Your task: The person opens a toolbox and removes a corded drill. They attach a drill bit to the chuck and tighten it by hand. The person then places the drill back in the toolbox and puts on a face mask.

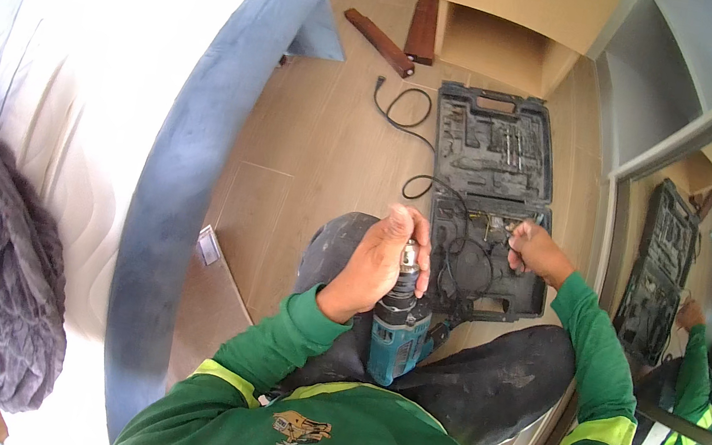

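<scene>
A teal and black power drill (pixel 397 346) rests between my legs, its chuck pointing away from me. Around the silver chuck (pixel 410 254) my left hand (pixel 385 260) is closed. Over the near half of an open black tool case (pixel 507 295), my right hand (pixel 533 249) has its fingers pinched together. Whether something small is between them I cannot make out. Small metal bits and fittings (pixel 495 226) lie in the case beside that hand. The drill's black cord (pixel 428 181) loops across the case and onto the floor.
The far half of the case (pixel 485 182) holds several drill bits. Dark red wooden pieces (pixel 382 43) lie beyond, near a cardboard-coloured box (pixel 496 44). A bed with a blue-grey frame (pixel 183 167) stands left, a mirror (pixel 708 232) right. A flat panel (pixel 208 302) lies beside the bed.
</scene>
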`<state>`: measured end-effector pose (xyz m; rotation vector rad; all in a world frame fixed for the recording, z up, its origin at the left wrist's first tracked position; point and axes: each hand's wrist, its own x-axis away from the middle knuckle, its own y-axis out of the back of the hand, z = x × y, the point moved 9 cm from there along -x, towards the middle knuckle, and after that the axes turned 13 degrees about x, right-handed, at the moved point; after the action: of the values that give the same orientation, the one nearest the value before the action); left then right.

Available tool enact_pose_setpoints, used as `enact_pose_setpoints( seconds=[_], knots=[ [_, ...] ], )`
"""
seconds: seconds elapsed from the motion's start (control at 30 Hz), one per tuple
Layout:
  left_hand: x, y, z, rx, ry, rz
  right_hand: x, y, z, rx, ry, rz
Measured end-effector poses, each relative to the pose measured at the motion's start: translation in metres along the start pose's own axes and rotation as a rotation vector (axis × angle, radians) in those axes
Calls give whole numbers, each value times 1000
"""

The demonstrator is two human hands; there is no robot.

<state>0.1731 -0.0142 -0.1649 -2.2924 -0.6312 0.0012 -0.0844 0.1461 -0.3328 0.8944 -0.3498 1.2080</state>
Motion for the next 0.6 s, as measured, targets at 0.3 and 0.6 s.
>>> enact_pose_setpoints(
  seconds=[0.3, 0.6],
  knots=[
    [-5, 5, -13, -16, 29, -104, 22, -3, 38, 599, 219, -113],
    [-128, 21, -72, 532, 36, -157, 183, -48, 202, 673, 830, -25]
  ],
)
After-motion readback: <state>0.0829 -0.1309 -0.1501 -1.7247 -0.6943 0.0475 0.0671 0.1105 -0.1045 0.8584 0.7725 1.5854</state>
